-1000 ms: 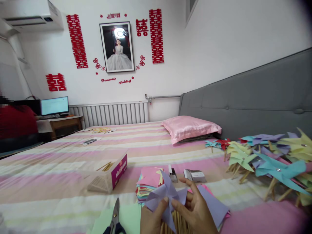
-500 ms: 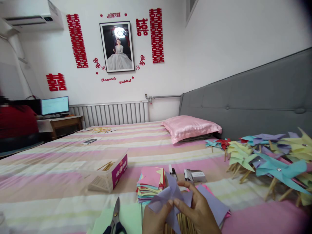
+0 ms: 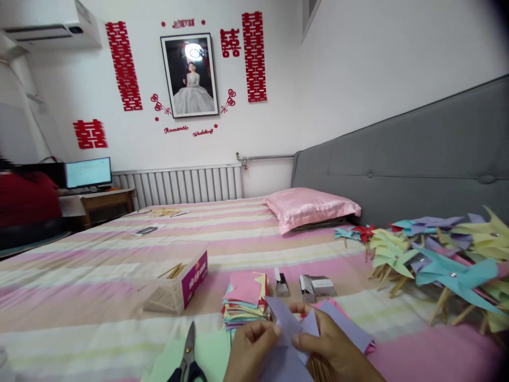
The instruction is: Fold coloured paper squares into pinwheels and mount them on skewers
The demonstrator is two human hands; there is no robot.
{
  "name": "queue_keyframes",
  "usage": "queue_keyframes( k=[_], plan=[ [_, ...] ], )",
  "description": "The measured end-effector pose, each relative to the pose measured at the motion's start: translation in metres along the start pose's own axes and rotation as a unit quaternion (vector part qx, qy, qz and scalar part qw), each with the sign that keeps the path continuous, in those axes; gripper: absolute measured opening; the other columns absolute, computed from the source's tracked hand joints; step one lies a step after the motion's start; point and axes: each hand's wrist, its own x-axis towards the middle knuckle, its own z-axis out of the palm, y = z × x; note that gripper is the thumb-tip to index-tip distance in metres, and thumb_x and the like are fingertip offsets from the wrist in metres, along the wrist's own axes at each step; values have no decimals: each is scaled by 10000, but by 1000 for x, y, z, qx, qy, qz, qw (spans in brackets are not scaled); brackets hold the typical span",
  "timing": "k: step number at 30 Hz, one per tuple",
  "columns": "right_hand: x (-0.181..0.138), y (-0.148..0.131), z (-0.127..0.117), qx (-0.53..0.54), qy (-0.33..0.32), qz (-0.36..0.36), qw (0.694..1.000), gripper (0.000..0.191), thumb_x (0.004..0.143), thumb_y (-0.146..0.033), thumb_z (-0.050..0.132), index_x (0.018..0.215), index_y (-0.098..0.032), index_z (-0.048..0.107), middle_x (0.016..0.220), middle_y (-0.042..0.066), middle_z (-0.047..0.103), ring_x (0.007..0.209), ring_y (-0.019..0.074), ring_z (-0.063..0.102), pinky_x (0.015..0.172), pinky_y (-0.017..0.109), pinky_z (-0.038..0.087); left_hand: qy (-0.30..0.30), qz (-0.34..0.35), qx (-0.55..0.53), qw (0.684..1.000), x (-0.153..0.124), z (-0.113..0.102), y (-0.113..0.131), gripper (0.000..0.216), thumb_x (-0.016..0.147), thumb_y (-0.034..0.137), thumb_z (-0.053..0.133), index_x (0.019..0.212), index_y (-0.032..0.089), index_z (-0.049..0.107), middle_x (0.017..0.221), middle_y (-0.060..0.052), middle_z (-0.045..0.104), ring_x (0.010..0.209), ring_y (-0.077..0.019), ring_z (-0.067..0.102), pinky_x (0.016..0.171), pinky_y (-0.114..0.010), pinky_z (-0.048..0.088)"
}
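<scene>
The purple paper [image 3: 283,361] is at the lower centre of the frame, where the person's left hand [image 3: 254,347] pinches its left side and the right hand [image 3: 332,339] has thumb and fingers closed on its right flap, probably so the folded points do not spring open. The stack of coloured paper [image 3: 244,302] sits just beyond, and the scissors [image 3: 189,355] lie on green paper [image 3: 217,347] at lower left, seemingly kept within easy reach; bundled sticks [image 3: 318,370] show under the right hand. The finished pinwheels [image 3: 453,276] are grouped at the right edge, perhaps to spare their vanes. The clear box [image 3: 167,302] carries white characters on a purple label [image 3: 195,278], too blurred to read. On the wall, red lettering [image 3: 176,130] spells "Romantic Wedding", and red cutouts [image 3: 254,58] repeat 囍.
</scene>
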Motion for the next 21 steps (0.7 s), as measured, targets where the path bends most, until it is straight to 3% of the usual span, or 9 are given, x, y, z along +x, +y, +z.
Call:
queue_keyframes(
  k=[4,13,21],
  plan=[
    [3,2,2,-5,2,0,1000,546,486,-273,772,947,-136,514,657,31,677,561,152,603,520,218,402,-4,23,71,997,4,-3,-12,336,463,398,776,496,106,614,477,-29,577,430,-103,438,432,-214,277],
    [-6,-12,13,-45,14,-4,999,489,502,-168,731,935,-162,505,626,-27,633,571,146,591,526,225,411,-29,45,132,990,9,-11,-25,189,537,276,708,507,107,627,487,-18,568,479,-128,471,471,-225,304],
    [3,-2,8,-8,-15,-48,999,591,544,-355,771,1036,-153,516,650,27,680,621,200,648,581,281,460,14,45,46,998,3,-1,-7,235,501,312,763,511,106,651,476,-19,596,473,-129,491,483,-223,351]
  ],
)
